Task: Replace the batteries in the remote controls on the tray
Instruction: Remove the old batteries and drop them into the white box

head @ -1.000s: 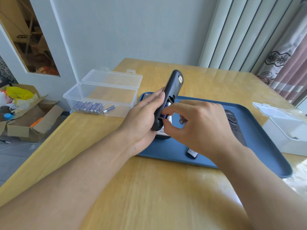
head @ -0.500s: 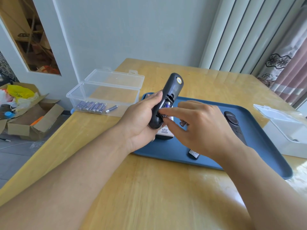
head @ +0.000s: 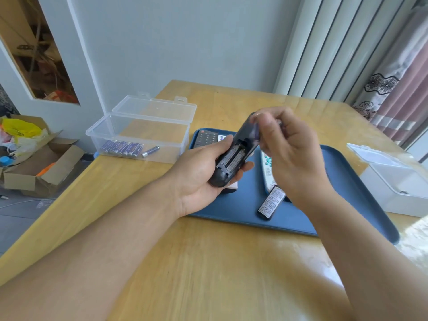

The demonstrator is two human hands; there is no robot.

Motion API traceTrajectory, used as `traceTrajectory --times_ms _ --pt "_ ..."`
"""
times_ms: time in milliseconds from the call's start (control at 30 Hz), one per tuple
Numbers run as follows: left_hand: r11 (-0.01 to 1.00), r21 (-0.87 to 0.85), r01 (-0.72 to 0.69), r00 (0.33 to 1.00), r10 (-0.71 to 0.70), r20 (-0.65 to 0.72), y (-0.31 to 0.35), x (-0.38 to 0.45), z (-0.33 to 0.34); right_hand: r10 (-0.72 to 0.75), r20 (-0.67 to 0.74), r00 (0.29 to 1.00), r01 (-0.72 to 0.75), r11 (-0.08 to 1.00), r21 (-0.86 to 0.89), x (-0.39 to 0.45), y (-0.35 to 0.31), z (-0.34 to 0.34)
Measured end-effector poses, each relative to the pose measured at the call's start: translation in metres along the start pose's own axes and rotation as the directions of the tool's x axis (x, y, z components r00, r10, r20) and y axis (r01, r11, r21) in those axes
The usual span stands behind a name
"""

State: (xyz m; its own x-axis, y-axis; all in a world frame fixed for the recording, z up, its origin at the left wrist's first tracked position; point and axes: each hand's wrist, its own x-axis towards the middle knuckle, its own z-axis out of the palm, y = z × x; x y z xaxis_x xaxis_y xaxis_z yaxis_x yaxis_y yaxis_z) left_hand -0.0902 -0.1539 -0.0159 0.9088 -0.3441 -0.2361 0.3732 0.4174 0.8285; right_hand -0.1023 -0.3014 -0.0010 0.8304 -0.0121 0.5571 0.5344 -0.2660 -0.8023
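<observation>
A wooden worktop (head: 220,262) stood by a pale wall (head: 185,42). On the floor at left sat an open cardboard box (head: 41,167), a yellow bag (head: 20,129) behind it. Patterned curtains (head: 393,84) hung at right.

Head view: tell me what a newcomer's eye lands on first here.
First, the dark remote at centre, gripped by the left hand above the blue tray, back up, its battery bay open and apparently empty. Just right, the right hand is raised and blurred, seemingly pinching something small and purple. Far left on the table, a clear box holds a row of purple batteries.
</observation>
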Motion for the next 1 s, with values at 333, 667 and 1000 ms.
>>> traceTrajectory --times_ms 333,667,1000 --pt "0.994 -0.105 -0.034 0.999 0.033 -0.011 0.003 0.001 0.0 0.603 0.128 0.787 -0.593 0.683 0.426 0.026 -0.006 -0.047" --pt "0.993 -0.107 -0.049 0.991 0.061 0.115 -0.003 -0.007 0.002 0.746 -0.042 0.665 -0.581 0.481 -0.657 0.05 -0.032 -0.176" --pt "0.99 -0.124 -0.069 0.975 0.094 0.204 -0.008 -0.007 0.004 0.781 -0.286 0.555 -0.541 0.077 -0.837 0.021 0.008 -0.211"
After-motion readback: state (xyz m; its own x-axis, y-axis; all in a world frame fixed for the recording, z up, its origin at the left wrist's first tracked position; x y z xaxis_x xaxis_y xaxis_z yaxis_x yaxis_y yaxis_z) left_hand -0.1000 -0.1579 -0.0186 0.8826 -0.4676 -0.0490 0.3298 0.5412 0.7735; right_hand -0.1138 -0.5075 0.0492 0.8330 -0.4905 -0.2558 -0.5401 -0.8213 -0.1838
